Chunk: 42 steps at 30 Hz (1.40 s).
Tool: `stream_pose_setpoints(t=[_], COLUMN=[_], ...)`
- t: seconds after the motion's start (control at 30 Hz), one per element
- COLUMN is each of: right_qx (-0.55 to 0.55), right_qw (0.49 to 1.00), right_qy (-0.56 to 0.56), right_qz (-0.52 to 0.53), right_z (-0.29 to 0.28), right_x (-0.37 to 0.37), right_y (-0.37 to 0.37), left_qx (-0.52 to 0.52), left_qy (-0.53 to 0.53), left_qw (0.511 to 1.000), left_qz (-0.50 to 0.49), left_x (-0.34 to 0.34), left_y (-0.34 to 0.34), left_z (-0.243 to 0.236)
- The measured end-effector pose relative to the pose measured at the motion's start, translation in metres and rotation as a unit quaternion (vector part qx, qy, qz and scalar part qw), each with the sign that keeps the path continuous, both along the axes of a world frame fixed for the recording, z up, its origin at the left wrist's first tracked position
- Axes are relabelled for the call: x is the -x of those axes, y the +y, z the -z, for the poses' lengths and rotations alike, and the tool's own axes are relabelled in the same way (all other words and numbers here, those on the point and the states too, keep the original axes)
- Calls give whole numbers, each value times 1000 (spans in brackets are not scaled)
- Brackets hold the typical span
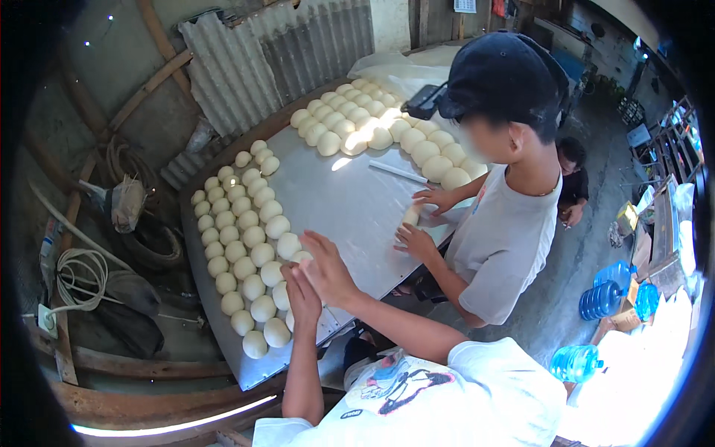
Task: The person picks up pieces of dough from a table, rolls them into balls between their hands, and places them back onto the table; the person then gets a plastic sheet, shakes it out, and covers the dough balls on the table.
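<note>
My left hand (pixel 304 299) is raised over the near edge of the metal-topped table (pixel 335 201), palm turned toward my right hand (pixel 328 270). The two palms are close together, with the fingers of both stretched out; whether anything small lies between them is hidden. Just beyond and to the left sit several rows of pale round dough balls (pixel 261 254). Across the table a co-worker in a dark cap (pixel 506 82) has both hands on a short pale dough roll (pixel 412 214) lying on the tabletop.
More dough balls (pixel 350 119) fill the far side, beside a plastic sheet (pixel 402 71). A pale rod (pixel 398 172) lies near the co-worker. Coiled cable (pixel 82 279) hangs on the left. Blue water jugs (pixel 599 299) stand at the right, and another person (pixel 572 171) crouches behind.
</note>
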State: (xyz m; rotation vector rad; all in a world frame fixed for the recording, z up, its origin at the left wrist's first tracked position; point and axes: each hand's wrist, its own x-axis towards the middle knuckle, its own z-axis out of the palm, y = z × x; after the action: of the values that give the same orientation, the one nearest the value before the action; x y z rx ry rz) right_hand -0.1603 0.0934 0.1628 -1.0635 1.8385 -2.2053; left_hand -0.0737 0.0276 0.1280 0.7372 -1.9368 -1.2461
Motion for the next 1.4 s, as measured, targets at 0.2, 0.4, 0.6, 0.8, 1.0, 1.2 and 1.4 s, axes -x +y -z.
stream_pose_setpoints(t=[0.2, 0.4, 0.6, 0.8, 1.0, 1.2, 1.4], right_qx=[-195, -121, -80, -144, -1, 27, 36], right_qw=[974, 932, 972, 656, 670, 933, 890], right_qy=[-44, 193, 167, -712, -700, -252, 429], right_qz=[-102, -280, -148, -202, -247, -255, 151], right_z=[-22, -9, 41, 84, 76, -48, -22], right_x=[27, 0, 16, -32, 13, 119, 250], right_y=[31, 25, -37, -62, -172, -347, -560], left_qx=[-86, -420, -558, 6, -199, 92, -116], left_qy=[147, 231, 65, -32, -7, 189, 90], left_qw=[985, 804, 820, 998, 980, 974, 961], left_qz=[-24, 352, 110, -48, -8, -81, -233], left_x=[13, -13, -30, -15, 28, 15, -22], left_y=[19, 35, -6, -88, -184, -293, -326], left_z=[-56, -13, 27, 41, 50, -21, 71])
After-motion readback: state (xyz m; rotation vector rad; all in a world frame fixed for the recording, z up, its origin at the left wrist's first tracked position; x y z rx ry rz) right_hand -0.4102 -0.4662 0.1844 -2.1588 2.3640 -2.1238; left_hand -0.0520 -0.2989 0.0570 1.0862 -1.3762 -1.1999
